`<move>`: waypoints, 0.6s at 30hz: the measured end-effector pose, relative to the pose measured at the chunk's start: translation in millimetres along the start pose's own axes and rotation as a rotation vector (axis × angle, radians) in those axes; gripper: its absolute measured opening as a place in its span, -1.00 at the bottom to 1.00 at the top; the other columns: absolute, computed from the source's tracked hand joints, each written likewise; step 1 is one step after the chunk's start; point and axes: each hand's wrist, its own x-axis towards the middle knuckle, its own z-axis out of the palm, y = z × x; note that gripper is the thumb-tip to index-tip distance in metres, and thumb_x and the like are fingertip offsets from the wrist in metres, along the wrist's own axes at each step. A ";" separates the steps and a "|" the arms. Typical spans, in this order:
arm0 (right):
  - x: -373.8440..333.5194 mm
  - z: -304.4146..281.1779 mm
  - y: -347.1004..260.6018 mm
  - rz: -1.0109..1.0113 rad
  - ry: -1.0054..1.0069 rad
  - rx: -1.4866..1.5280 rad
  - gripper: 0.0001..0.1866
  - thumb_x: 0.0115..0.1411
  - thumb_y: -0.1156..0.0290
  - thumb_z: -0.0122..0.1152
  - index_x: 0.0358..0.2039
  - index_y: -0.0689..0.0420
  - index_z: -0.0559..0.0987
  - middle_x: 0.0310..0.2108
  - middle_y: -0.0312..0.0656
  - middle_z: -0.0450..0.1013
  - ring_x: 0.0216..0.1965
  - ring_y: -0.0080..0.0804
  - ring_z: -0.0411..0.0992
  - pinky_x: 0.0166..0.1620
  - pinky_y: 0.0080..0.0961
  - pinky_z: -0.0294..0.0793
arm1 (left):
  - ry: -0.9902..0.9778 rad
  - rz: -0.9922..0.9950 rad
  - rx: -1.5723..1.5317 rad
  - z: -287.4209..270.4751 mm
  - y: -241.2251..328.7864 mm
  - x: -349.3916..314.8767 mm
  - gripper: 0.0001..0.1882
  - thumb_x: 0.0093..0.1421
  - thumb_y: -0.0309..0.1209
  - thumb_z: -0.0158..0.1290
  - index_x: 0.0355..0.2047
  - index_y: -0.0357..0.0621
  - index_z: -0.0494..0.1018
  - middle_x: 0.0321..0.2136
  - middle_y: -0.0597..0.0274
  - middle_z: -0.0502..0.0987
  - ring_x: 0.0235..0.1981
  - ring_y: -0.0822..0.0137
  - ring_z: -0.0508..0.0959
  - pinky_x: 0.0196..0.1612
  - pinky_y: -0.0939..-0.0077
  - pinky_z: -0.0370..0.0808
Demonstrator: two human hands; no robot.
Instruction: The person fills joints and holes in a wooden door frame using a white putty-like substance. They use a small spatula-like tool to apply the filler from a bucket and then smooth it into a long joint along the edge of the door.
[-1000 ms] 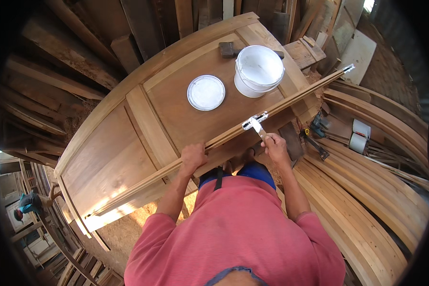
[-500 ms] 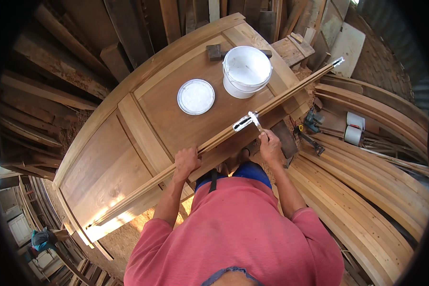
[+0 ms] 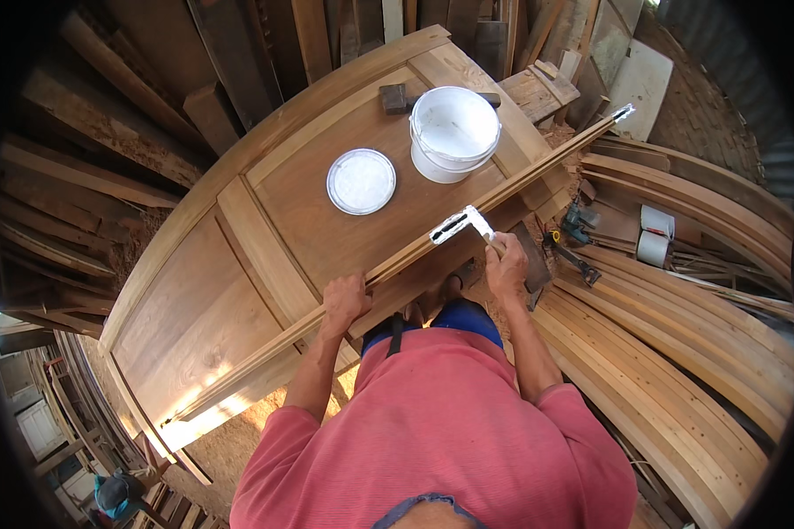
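Observation:
A long narrow wooden rail point(image 3: 543, 175) lies slantwise in front of me on a large wooden panel door point(image 3: 203, 309). My left hand point(image 3: 347, 300) is closed around the rail near its middle. White paste rings a dark slot point(image 3: 451, 228) in the rail. My right hand point(image 3: 507, 267) holds a flat stick point(image 3: 483, 227), its end coated white and touching the rail just right of that slot. More white paste surrounds the rail's far right end. On the door stand an open white bucket point(image 3: 437, 166) with white residue inside and its round lid point(image 3: 362, 182).
A mallet point(image 3: 395, 99) lies on the door, partly behind the bucket. Stacked curved boards point(image 3: 644, 379) fill the right side, with a power tool point(image 3: 577, 220) and a handsaw-like tool point(image 3: 582, 266) among them. Timber point(image 3: 106, 115) leans along the left and back. A person point(image 3: 119, 494) is at lower left.
The right hand has shifted slightly right and nearer, drawing the stick's coated end away from the slot. My left hand stays on the rail. The person at lower left has moved.

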 end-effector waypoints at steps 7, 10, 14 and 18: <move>10.4 -11.5 -2.5 -0.152 0.025 -0.116 -0.70 0.12 0.56 0.30 -0.10 0.14 0.54 -0.25 0.03 0.53 -0.16 0.11 0.49 -0.09 -0.06 0.47 | -0.003 0.002 0.004 -0.9 1.2 0.8 -0.64 0.06 -0.27 0.24 -0.12 -0.07 0.57 -0.36 -0.12 0.67 -0.28 -0.16 0.68 -0.20 -0.02 0.63; 12.1 -21.0 -12.2 -0.220 0.074 -0.023 -0.70 0.11 0.56 0.29 -0.11 0.15 0.53 -0.27 0.03 0.51 -0.18 0.11 0.49 -0.10 -0.05 0.45 | 0.004 0.001 0.002 1.0 -0.2 -0.5 -0.65 0.06 -0.28 0.23 -0.13 -0.07 0.57 -0.37 -0.13 0.67 -0.28 -0.17 0.68 -0.21 -0.03 0.63; 12.0 -22.9 -6.3 -0.279 -0.113 -0.080 -0.70 0.12 0.55 0.28 -0.10 0.13 0.54 -0.29 0.02 0.50 -0.19 0.12 0.48 -0.11 -0.04 0.45 | 0.018 0.014 -0.013 4.3 -2.4 1.0 -0.66 0.07 -0.28 0.22 -0.14 -0.08 0.57 -0.38 -0.14 0.67 -0.29 -0.17 0.68 -0.21 -0.05 0.62; 27.2 -31.6 -8.9 -0.230 -0.080 -0.071 -0.70 0.15 0.52 0.26 -0.08 0.09 0.53 -0.29 0.03 0.50 -0.19 0.15 0.47 -0.13 -0.03 0.45 | 0.017 0.001 -0.012 4.6 -3.0 -0.3 -0.67 0.07 -0.27 0.22 -0.15 -0.08 0.57 -0.38 -0.15 0.66 -0.30 -0.18 0.68 -0.22 -0.05 0.62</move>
